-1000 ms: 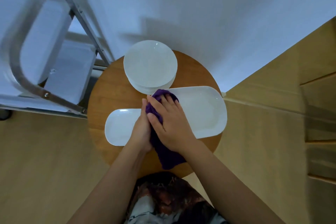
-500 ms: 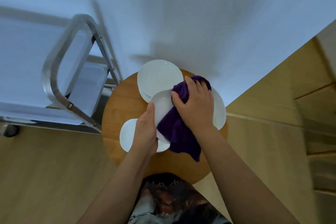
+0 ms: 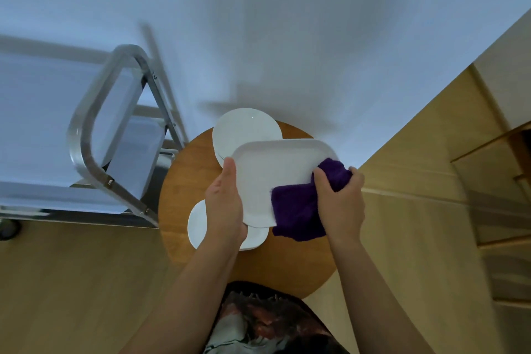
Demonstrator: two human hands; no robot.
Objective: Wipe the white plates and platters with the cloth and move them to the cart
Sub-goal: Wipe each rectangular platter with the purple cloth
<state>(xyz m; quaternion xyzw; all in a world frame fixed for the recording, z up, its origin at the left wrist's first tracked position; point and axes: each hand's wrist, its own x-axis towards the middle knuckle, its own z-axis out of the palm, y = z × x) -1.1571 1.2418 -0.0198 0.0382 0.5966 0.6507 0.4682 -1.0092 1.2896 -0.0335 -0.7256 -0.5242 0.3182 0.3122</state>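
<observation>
You've lifted the platter [image 3: 275, 178] higher, mid-frame; your left hand [image 3: 224, 204] grips its left edge, your right hand [image 3: 339, 201] pinches the cloth [image 3: 296, 210] onto its right. Plates [image 3: 244, 129], another platter [image 3: 198, 224] wait on the table [image 3: 184, 181]; cart [image 3: 94, 129] at left looks unloaded

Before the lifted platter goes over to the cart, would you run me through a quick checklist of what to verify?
1. Left hand grips the white platter at its left edge: ok.
2. Right hand holds the purple cloth against the platter's right end: ok.
3. Platter lifted off the round wooden table: ok.
4. Platter wiped all over: cannot tell; its underside is hidden.
5. Free room on the cart shelf: cannot tell; the view is blurred.
6. Stack of round plates and another platter remain on the table: not ok, still to do.
</observation>
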